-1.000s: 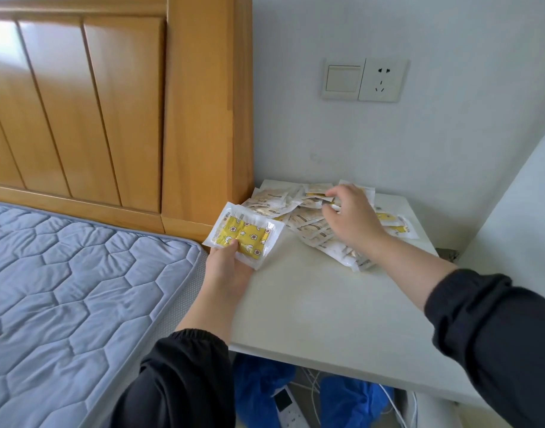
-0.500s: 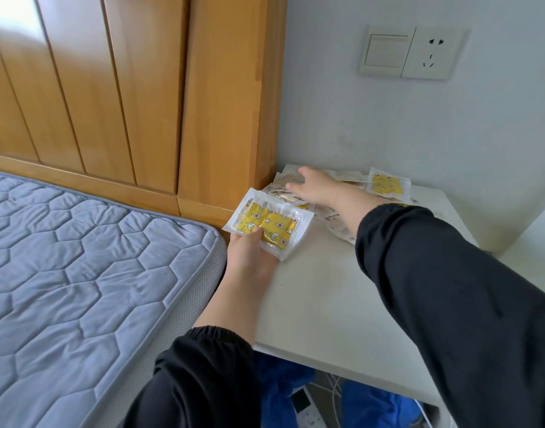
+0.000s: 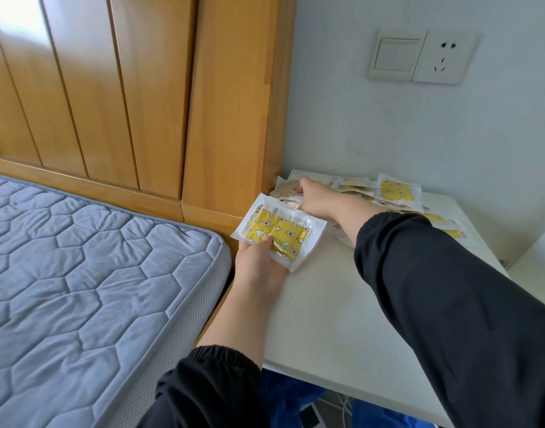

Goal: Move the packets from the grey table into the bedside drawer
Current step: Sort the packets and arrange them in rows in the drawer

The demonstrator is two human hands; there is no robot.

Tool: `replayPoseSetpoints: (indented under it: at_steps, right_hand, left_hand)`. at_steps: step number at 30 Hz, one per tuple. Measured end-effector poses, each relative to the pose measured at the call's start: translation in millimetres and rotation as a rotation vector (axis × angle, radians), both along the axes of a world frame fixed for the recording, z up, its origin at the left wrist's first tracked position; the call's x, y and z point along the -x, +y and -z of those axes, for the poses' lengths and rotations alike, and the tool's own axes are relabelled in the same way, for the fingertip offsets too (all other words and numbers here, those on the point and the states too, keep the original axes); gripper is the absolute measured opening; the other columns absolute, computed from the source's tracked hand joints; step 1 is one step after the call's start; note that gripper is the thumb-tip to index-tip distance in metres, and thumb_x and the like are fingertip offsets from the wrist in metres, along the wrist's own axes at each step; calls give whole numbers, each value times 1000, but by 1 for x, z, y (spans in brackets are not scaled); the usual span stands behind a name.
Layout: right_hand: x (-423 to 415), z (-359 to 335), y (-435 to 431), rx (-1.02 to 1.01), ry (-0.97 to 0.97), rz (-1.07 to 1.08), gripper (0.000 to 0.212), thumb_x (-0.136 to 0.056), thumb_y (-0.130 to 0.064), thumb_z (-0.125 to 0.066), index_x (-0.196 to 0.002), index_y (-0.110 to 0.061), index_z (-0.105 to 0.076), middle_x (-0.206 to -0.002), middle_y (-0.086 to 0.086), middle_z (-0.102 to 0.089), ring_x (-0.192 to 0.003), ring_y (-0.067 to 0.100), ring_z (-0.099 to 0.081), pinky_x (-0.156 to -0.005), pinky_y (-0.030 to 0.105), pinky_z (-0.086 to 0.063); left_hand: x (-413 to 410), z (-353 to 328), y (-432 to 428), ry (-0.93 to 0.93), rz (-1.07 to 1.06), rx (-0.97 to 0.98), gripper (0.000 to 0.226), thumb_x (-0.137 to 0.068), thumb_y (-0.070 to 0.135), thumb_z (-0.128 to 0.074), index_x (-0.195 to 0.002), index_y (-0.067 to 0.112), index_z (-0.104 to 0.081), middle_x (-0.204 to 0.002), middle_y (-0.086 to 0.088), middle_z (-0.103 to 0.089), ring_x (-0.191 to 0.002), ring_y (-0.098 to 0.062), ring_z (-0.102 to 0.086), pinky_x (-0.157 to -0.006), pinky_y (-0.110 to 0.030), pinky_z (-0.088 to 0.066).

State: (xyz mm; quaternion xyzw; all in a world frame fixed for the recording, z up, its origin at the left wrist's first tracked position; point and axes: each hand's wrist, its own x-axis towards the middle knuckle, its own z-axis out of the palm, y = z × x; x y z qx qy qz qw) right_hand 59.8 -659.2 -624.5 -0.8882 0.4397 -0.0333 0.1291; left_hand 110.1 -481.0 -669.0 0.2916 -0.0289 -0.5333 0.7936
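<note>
At the near left edge of the grey table (image 3: 327, 310), the left hand (image 3: 259, 267) pinches a yellow packet (image 3: 279, 231), thumb on top and fingers beneath. It holds the packet flat and just above the surface. That looks like a carrying base, so that further packets can be laid on it (fewer trips to the drawer that way).

The right hand (image 3: 316, 197) reaches across to the far left corner, its fingers bent down over a pale packet (image 3: 288, 189) wedged beside the wooden headboard (image 3: 234, 118). The fingertips are hidden behind the knuckles, so I cannot tell whether it grips the packet or only touches it. The long crossing reach probably serves to clear the awkward corner first.

More loose packets (image 3: 396, 191) lie overlapping along the back of the table against the wall, and the black sleeve (image 3: 435, 288) covers part of that spread, so a count is not possible. A quilted mattress (image 3: 79, 273) sits left of the table. The bedside drawer is not in view. Blue shapes and cables under the table edge are too cut off to identify.
</note>
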Motion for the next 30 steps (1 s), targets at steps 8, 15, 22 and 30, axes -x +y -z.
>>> replayPoseSetpoints:
  at_steps: [8,15,22,30]
  right_hand:
    - [-4,-9,1,47,217,-105,69,-90,-47,-55,-149,-28,-24,-146,10,-29,-131,32,-34,-103,47,-38]
    - [7,-9,0,97,177,-108,44,-92,-44,-51,-134,-30,-47,-136,5,-41,-126,29,-36,-96,39,-38]
    - [25,-3,5,254,112,-171,40,-92,-42,-51,-126,-22,-57,-119,5,-59,-114,26,-49,-88,35,-43]
    - [46,-7,11,298,27,-199,29,-87,-15,-52,-113,-21,-65,-99,0,-57,-106,22,-47,-78,31,-40]
  left_hand:
    - [-1,-1,0,24,-7,-14,42,-101,-3,-31,-140,9,-42,-131,-17,-58,-117,-37,-58,-102,-59,-40]
    - [0,-3,3,-2,3,-19,42,-101,-2,-32,-140,8,-42,-132,-17,-58,-117,-36,-58,-100,-58,-42]
    - [0,-6,5,8,23,-45,41,-101,-2,-34,-138,10,-43,-130,-15,-60,-114,-35,-60,-95,-56,-46]
    - [1,-7,5,13,31,-2,40,-101,-1,-33,-138,8,-42,-124,-17,-62,-102,-33,-64,-93,-56,-46]
